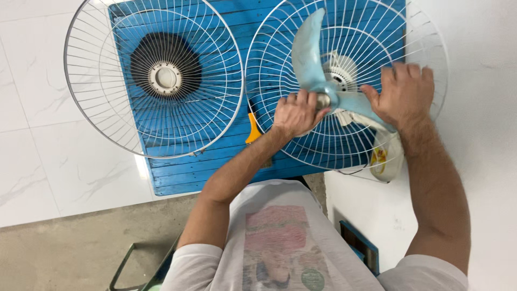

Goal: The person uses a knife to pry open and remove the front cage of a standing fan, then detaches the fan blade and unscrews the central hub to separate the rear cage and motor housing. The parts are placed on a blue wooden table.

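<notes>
The left hand (295,112) was clenched around the hub (325,99) at the centre of the blue blade (309,54), fingers wrapped over the hub's left side. The right hand (403,92) gripped one blade wing that ran from the hub toward 4 o'clock, thumb on its near face and fingers curled over its top edge.

The blade sat inside the rear guard (350,145), a white wire dish lying on the blue table (177,172). Another wing rose from the hub toward 12 o'clock. Behind the hub the white motor (340,69) showed through the wires.

At 9 o'clock from the blade lay the front guard (97,81), a second wire dish with a dark round centre, its rim just beside the rear guard's rim. An orange thing (253,129) peeked out between the two guards, under the left wrist. A pale bag (385,156) hung below the right wrist, at 5 o'clock from the hub.
</notes>
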